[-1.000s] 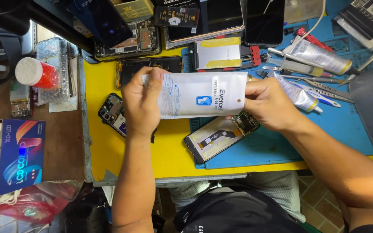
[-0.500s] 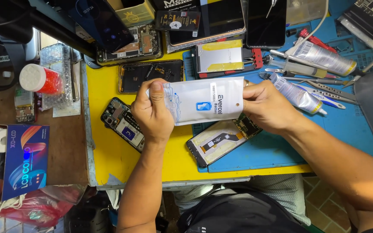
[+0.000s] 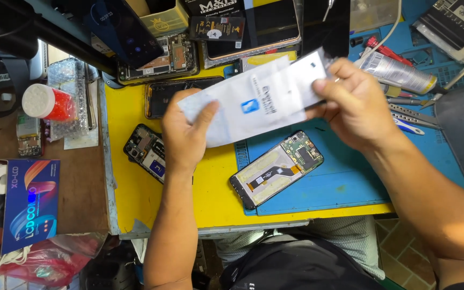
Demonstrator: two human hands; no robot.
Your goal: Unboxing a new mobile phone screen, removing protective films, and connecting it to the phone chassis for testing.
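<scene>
White pouch [image 3: 259,104] — between left hand [image 3: 186,137], right hand [image 3: 358,104]

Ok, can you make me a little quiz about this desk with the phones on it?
1. True or false: both hands hold the white pouch.
2. What lies on the blue mat under the pouch: (a) an opened phone, (b) a mug, (c) a book?
3. What colour is the cup at the far left?

Key: 1 true: left hand and right hand grip its ends. 2 (a), the opened phone. 3 red, with a white lid.
</scene>
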